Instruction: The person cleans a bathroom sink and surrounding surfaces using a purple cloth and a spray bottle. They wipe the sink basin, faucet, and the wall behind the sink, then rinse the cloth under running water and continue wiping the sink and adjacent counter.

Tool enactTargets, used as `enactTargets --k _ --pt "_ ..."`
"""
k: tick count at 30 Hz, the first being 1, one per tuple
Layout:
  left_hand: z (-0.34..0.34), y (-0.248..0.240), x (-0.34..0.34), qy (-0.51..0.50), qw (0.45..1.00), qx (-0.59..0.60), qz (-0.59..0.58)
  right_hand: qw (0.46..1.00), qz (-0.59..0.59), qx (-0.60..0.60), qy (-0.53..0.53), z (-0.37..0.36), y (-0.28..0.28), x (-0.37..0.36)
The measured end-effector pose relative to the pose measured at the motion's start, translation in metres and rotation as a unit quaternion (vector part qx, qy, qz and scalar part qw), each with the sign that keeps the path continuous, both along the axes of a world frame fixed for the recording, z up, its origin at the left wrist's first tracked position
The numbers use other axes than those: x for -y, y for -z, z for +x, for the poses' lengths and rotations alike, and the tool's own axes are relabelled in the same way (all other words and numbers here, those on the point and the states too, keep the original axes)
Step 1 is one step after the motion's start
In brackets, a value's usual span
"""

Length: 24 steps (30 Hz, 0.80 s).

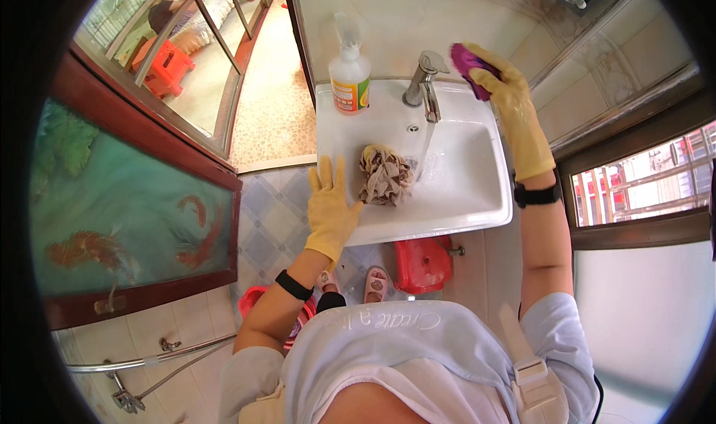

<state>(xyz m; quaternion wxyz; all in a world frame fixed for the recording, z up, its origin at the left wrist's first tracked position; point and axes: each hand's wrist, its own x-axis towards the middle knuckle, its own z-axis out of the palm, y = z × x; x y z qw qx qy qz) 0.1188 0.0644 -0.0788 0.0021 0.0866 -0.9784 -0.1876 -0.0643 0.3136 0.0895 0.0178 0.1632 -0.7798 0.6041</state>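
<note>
Purple cloth [465,63] is held in gloved right fingers [495,61].

The room is bright, with pale daylight at the window [645,178] on the right and the strongest brightness on the doorway floor [274,81], nearly washed out near its top. Shadows are soft and faint. Small highlights glint on the tap [430,81] and along the glossy white basin [477,152]. A hazy sheen veils the door panel [142,193]. The purple cloth [471,70] looks slightly blurred. Fisheye distortion slants and stretches the outer parts, and black rings the corners.
</note>
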Motion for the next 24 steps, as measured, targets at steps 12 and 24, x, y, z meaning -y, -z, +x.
enactTargets --k 12,24 --pt "-0.002 -0.004 -0.002 -0.007 1.000 -0.005 0.028 0.924 0.307 -0.226 0.043 -0.099 0.047 0.039" --pt "-0.004 0.001 -0.002 0.003 1.000 -0.022 0.015 0.977 0.132 -0.139 -0.092 -0.049 0.035 0.040"
